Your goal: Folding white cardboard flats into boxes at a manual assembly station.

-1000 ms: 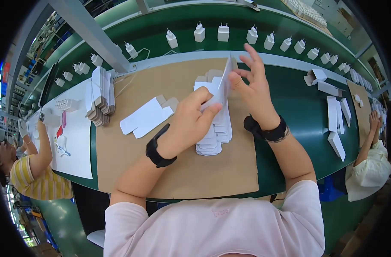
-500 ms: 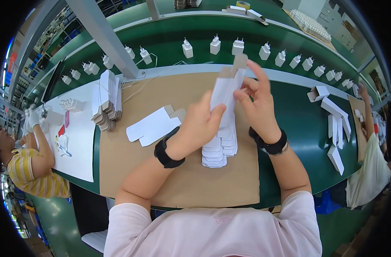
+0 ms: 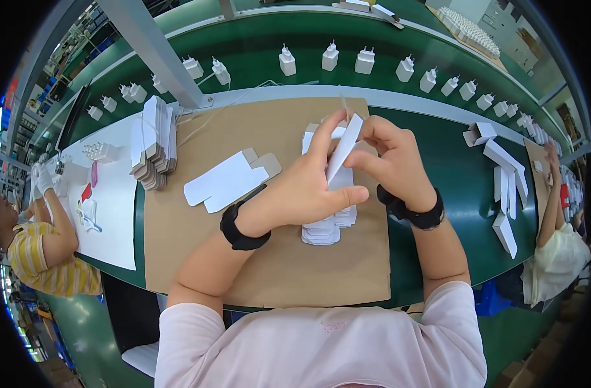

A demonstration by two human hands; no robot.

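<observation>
A white folding carton (image 3: 345,150) is held up in front of me, tilted and seen nearly edge-on. My left hand (image 3: 302,187) grips it from the left, fingers partly behind it and thumb stretched out below. With bent fingers and thumb, my right hand (image 3: 399,158) pinches its right side. Beneath both hands lies a stack of flat white cartons (image 3: 321,231), partly covered by them. One loose flat carton (image 3: 224,181) with grey-brown flaps rests to the left on the brown cardboard sheet (image 3: 263,278).
Cartons are piled on the left (image 3: 154,139). Several formed white boxes (image 3: 502,184) lie on the green table at right. White plug adapters (image 3: 365,61) line the far shelf, beside a grey metal post (image 3: 154,55). Co-workers sit at left (image 3: 46,252) and right (image 3: 557,258).
The carton has turned from its broad face to nearly edge-on. My left hand has rotated, its thumb now pointing right. My right hand has lowered and closed in on the carton. The view has shifted slightly.
</observation>
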